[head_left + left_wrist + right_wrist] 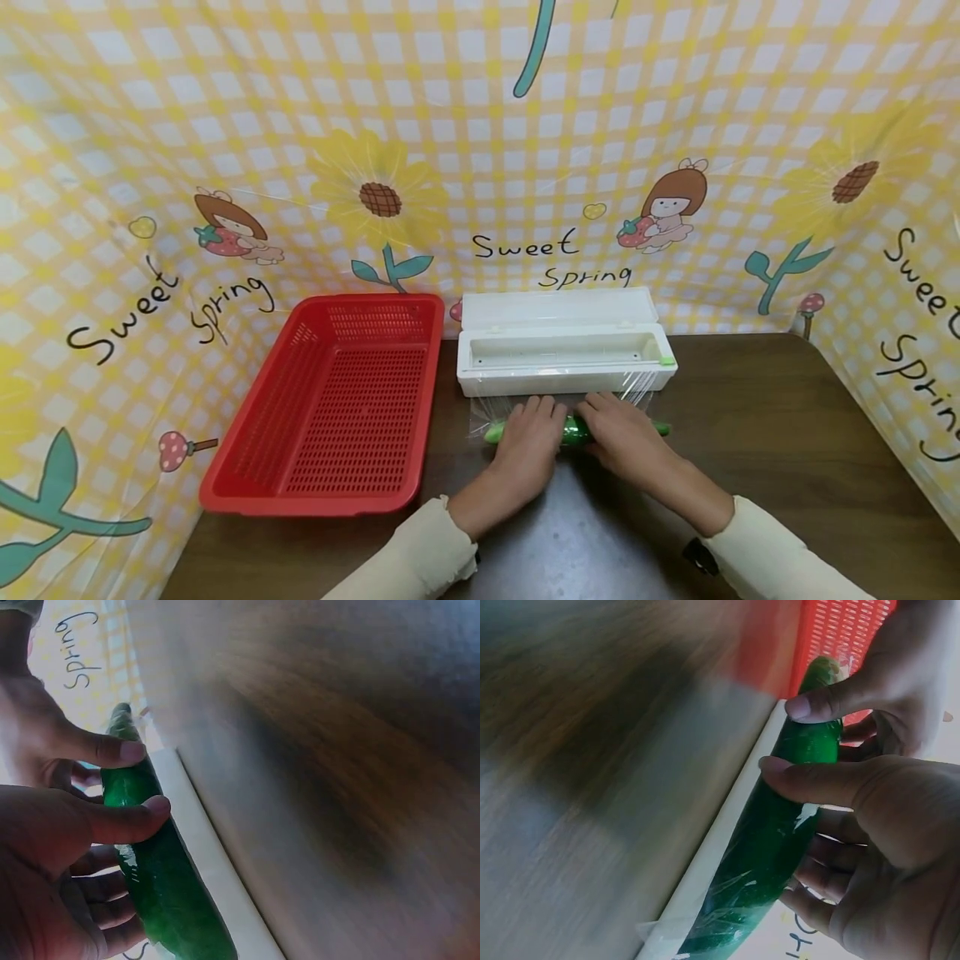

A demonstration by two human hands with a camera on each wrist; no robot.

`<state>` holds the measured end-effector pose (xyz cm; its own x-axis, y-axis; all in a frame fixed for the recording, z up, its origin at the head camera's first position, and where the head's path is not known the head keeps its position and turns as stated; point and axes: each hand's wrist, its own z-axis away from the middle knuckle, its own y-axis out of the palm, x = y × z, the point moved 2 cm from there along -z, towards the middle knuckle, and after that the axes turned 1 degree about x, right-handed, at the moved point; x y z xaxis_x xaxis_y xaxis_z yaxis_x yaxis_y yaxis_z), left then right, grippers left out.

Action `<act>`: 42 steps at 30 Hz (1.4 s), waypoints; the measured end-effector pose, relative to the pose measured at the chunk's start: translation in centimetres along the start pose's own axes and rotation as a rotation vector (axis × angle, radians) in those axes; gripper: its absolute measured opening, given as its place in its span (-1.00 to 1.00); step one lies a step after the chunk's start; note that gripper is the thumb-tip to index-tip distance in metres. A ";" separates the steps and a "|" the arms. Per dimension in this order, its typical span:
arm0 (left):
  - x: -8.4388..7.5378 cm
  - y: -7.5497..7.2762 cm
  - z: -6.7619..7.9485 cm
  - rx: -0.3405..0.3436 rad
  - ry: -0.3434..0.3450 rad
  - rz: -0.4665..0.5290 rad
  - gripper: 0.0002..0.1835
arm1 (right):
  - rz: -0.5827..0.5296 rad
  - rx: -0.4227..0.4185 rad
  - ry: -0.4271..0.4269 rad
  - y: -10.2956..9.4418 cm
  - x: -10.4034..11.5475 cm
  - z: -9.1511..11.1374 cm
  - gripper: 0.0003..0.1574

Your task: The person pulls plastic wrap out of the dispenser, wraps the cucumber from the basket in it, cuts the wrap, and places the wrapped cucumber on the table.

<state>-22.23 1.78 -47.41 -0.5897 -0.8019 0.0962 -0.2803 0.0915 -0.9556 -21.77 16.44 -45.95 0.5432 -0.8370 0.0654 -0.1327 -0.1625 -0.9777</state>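
A green cucumber (576,431) with cling film (129,859) around it lies crosswise in front of a white cling film box (562,382). My left hand (531,442) grips its left part, thumb on the near side and fingers over the far side. Close beside it, my right hand (626,437) holds the right part the same way. Clear film (487,408) stretches from the box's front edge down to the cucumber. In the right wrist view, glossy film wrinkles show on the cucumber (739,889).
A red plastic basket (352,504) with slotted walls stands at the left of the brown wooden table (787,442). The box's lid (558,308) is raised at the back, against a yellow checked cloth (540,167) that hangs behind and around the table.
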 end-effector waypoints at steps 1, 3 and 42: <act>0.0 0.0 -0.1 0.003 -0.004 0.008 -0.67 | -0.003 -0.001 0.001 0.0 0.0 0.0 -0.47; 0.2 0.0 -0.2 0.013 -0.017 0.021 -0.65 | -0.004 -0.009 0.003 0.1 0.1 0.1 -0.46; 0.8 -0.6 -0.3 0.054 -0.063 0.150 -0.59 | 0.192 -0.213 -0.120 1.0 0.9 0.0 -0.50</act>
<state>-22.75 1.28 -46.71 -0.5727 -0.8172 -0.0645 -0.1507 0.1822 -0.9716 -21.38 15.54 -46.83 0.5836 -0.7975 -0.1531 -0.4065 -0.1237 -0.9052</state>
